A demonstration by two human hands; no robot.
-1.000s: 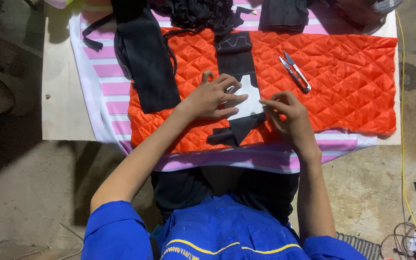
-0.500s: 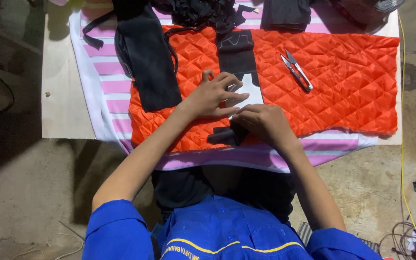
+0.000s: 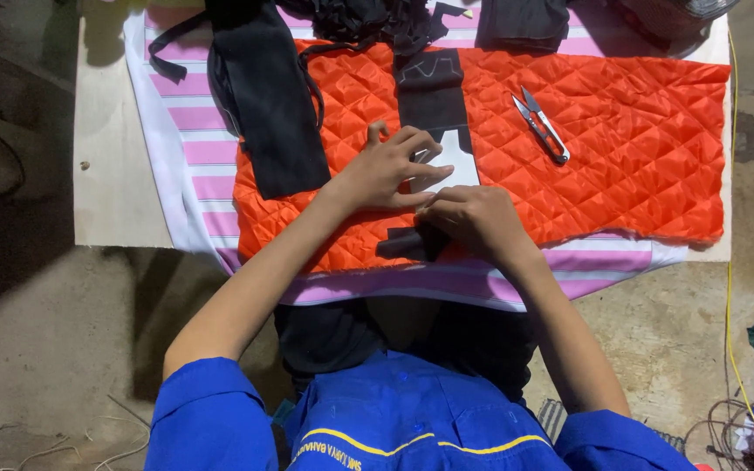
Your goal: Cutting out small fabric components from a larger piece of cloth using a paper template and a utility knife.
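Black fabric piece [image 3: 434,109] on orange quilt [image 3: 621,131], wooden board [image 3: 111,166], concrete floor [image 3: 63,349]

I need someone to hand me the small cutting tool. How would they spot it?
Find the bright orange quilted fabric spread over the low table. On its upper middle, right of both hands, lie small silver thread snips, the only metal thing there.

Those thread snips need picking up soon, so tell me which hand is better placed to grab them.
Probably the right hand: the small metal thread snips lie on the orange quilted fabric to its side, while the left hand presses the white pattern piece flat.
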